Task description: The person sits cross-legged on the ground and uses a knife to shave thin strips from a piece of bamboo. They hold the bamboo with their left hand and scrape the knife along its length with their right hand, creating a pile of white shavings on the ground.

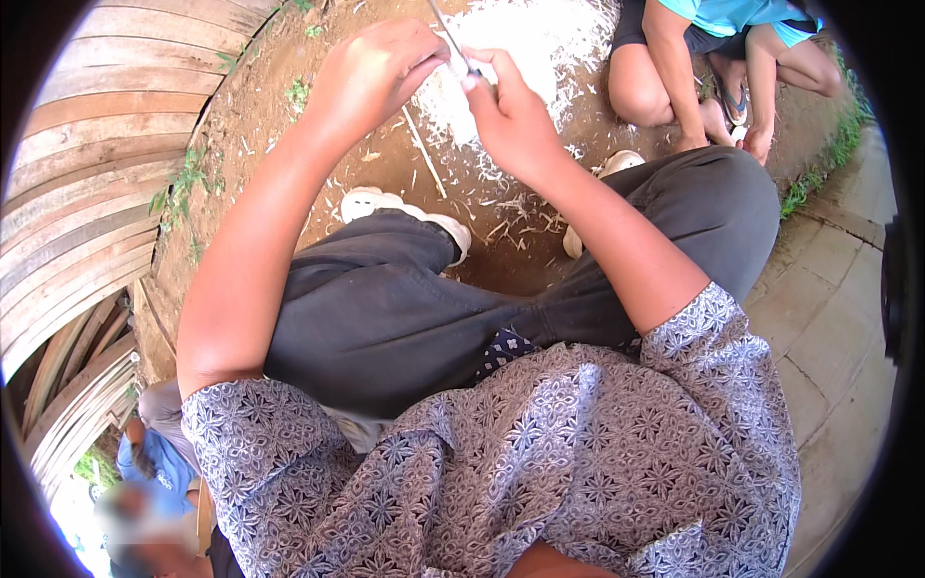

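Both my hands are raised in front of me at the top of the view, close together. Between them a thin, straight grey piece (pixel 448 34), like a narrow blade or rod, slants down from the upper edge. Its lower end meets the thumb and forefinger of my right hand (pixel 515 120), which is closed on it. My left hand (pixel 381 72) is curled just left of it, fingers pressed together; whatever lies in them is hidden. Pale shavings (pixel 520 58) lie thick on the ground behind and beneath my hands, partly washed out by glare.
A thin pale stick (pixel 424 152) lies on the brown soil beyond my light shoes (pixel 405 212). Stacked boards (pixel 106 125) stand at left. At upper right a person in a turquoise shirt (pixel 737 24) sits, hands low. Paving (pixel 819 328) runs along the right. Others are at lower left.
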### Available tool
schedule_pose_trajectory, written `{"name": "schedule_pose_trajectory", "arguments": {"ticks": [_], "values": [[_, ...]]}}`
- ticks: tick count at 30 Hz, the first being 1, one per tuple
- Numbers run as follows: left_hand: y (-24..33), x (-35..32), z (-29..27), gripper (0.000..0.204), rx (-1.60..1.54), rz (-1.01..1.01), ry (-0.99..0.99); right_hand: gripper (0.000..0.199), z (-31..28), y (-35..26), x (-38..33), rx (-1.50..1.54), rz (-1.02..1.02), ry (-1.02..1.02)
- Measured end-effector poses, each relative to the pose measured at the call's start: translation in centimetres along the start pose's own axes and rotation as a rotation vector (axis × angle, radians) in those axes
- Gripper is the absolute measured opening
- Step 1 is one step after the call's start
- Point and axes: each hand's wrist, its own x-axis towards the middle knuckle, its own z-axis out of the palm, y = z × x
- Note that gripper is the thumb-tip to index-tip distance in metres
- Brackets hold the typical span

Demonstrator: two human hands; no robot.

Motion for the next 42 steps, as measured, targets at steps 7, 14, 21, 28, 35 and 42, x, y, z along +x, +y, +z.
{"name": "schedule_pose_trajectory", "arguments": {"ticks": [7, 14, 21, 28, 35, 42], "values": [[-0.1, -0.5, 0.3, 0.010, -0.014, -0.026, 0.000, 0.036, 0.1, 1.8, 0.3, -0.022, 0.005, -0.052], [0.0, 0.1, -0.1, 0.010, -0.005, -0.035, -0.030, 0.035, 0.2, 2.8, 0.5, -0.061, 0.013, -0.066], [0.2, -0.4, 0.0, 0.010, -0.025, -0.045, -0.022, 0.034, 0.5, 1.7, -0.3, -0.046, 0.056, -0.035], [-0.3, -0.2, -0.1, 0.010, 0.001, -0.040, -0.034, 0.035, 1.3, 6.4, 1.0, -0.151, 0.058, -0.032], [0.1, 0.0, -0.3, 0.011, -0.023, -0.047, -0.052, 0.037, 1.0, 1.4, -0.5, 0.067, -0.037, 0.051], [0.0, 0.0, -0.4, 0.010, -0.019, -0.044, -0.044, 0.037, 0.2, -0.9, -0.3, 0.189, -0.143, 0.117]]}}
